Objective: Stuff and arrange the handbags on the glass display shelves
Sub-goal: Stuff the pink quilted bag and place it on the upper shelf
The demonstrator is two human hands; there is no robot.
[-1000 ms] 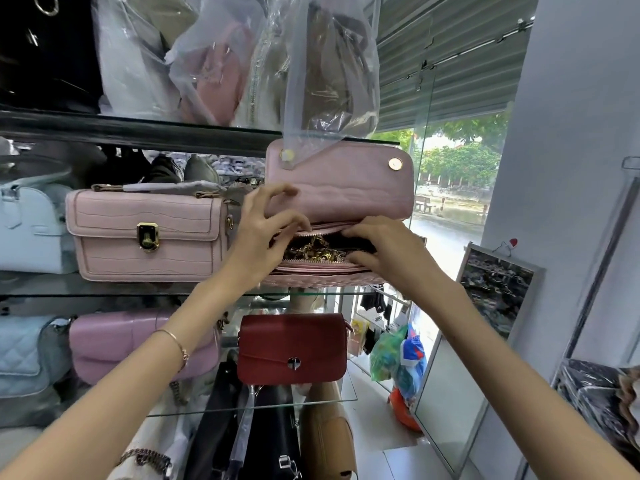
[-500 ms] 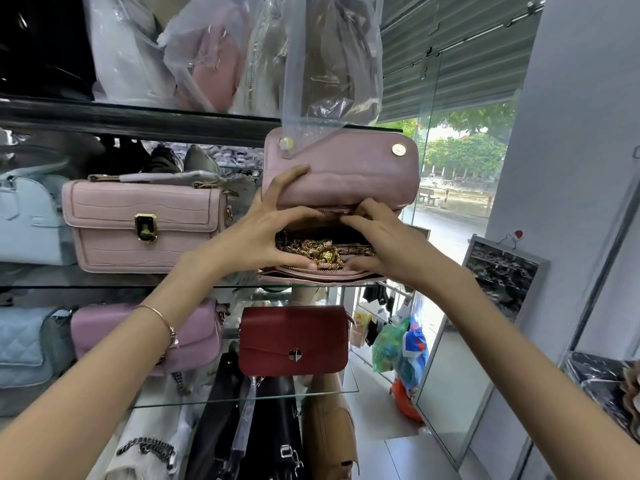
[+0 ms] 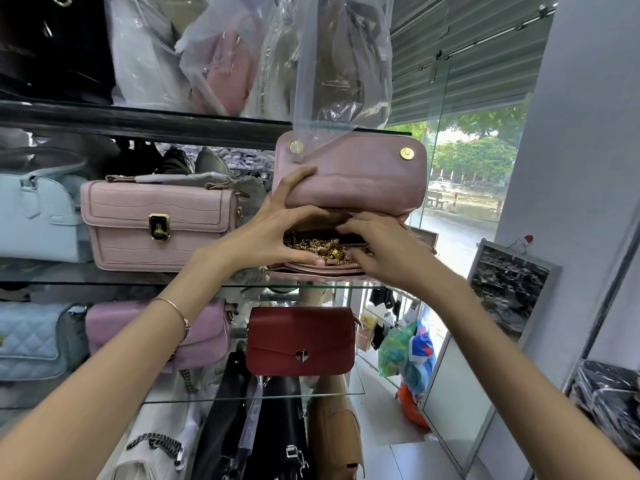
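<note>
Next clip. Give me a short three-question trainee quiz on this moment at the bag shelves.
1. What lies inside the open pink bag?
2. True or false: the red bag sits higher than the pink bag.
3. The left hand is: A) spreading the pink bag's mouth open, B) hanging idle, C) touching the red bag.
Key: 1. a gold chain; 2. false, it stands on the glass shelf below; 3. A.
</note>
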